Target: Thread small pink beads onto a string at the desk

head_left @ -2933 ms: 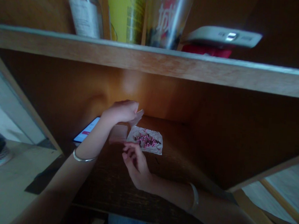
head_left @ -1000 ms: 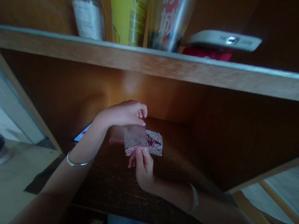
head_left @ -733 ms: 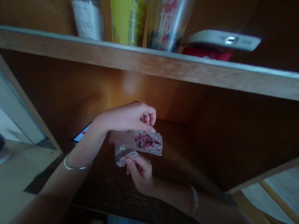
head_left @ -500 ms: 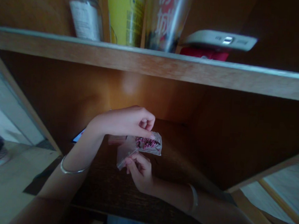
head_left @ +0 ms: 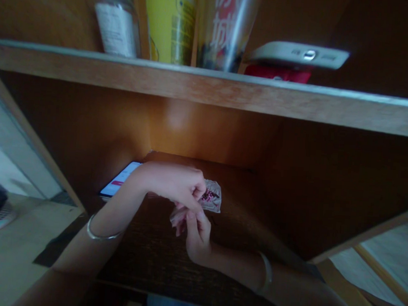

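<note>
My right hand (head_left: 198,239) pinches a small clear plastic bag (head_left: 177,215) above the dark wooden surface. My left hand (head_left: 174,183) comes over from the left with its fingers curled and its thumb pointing down. Its fingertips meet those of my right hand at the bag; whatever they pinch is hidden. Behind the hands, a clear packet (head_left: 215,198) with pink and dark beads lies on the surface, partly covered by my left hand.
A phone (head_left: 120,182) with a lit screen lies left, partly behind my left wrist. Overhead, a shelf edge (head_left: 208,85) crosses the view, bearing a jar (head_left: 117,25), a yellow package (head_left: 171,25), a printed clear cup (head_left: 226,31) and a white device (head_left: 298,54). Cubby walls rise at both sides.
My left hand has moved from the bead packet down toward my right hand, and their fingertips now meet. The clear bag looks more bunched and covered. More of the phone shows.
</note>
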Demonstrator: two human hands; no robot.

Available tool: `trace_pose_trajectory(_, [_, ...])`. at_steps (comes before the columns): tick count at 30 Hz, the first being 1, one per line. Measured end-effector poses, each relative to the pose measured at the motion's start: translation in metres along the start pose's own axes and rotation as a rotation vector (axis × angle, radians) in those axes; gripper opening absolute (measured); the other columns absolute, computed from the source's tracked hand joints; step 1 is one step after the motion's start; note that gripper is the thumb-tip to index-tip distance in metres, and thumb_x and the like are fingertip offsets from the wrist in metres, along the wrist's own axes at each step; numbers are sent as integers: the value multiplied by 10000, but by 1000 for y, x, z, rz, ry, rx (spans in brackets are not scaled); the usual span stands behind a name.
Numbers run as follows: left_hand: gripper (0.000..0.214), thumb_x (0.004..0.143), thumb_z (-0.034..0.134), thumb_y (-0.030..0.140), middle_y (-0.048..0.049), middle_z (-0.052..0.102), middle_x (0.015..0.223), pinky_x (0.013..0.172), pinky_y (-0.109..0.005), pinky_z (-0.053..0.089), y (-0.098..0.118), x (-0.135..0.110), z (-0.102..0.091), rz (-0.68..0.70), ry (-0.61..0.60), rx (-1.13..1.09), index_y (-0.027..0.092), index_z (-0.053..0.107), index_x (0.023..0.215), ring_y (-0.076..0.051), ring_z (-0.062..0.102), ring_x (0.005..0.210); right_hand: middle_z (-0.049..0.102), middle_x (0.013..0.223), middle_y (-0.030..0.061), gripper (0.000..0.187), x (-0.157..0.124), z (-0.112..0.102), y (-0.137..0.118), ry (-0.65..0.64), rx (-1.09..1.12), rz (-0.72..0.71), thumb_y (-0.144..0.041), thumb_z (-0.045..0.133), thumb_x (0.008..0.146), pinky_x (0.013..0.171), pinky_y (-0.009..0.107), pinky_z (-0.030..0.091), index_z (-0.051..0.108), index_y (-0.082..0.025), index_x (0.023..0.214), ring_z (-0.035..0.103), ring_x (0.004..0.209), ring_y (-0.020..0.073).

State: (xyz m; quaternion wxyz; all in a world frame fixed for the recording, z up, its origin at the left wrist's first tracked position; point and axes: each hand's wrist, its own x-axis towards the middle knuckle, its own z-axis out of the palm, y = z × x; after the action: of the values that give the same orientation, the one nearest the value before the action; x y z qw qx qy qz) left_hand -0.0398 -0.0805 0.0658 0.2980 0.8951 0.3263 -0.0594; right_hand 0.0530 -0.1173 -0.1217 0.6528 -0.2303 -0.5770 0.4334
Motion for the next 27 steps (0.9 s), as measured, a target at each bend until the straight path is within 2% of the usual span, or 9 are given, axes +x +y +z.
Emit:
trace_pose_trajectory(4, [244,764,618,243,11,622,498,458,-202,323,1,10,4,7,-58,-4,155,537,551,-89,513,432,564,596,14,388,-1,2,-2,10,23,46,-419,420,934,387,208,358,588,-166,691,451,441,76])
trace_pose_trajectory(9, [272,765,618,258,12,606,481,441,-193,306,-3,18,6,7,-96,28,145,535,532,-79,492,410,512,517,-11,435,-2,5,-7,24,-10,80,-445,414,930,376,195,334,558,-160,634,424,402,61])
trace_pose_trajectory(16, [220,735,607,195,21,597,499,447,-196,268,-4,9,6,-6,22,66,148,532,533,-70,469,444,543,560,-15,361,-3,4,-5,26,12,83,-454,428,921,383,188,366,589,-165,776,440,413,63])
trace_pose_trajectory(21, [199,732,627,248,24,607,512,463,-204,286,-9,16,6,-61,1,38,153,553,573,-87,483,463,551,558,-6,418,-1,7,-5,50,56,144,-475,389,928,374,188,337,567,-160,717,425,403,59])
trace_pose_trajectory(27, [275,809,560,291,35,548,436,420,-195,251,-4,10,10,-15,46,37,155,582,571,-69,417,385,492,512,-17,469,2,4,-5,11,-22,113,-474,374,933,385,198,327,546,-159,632,408,401,63])
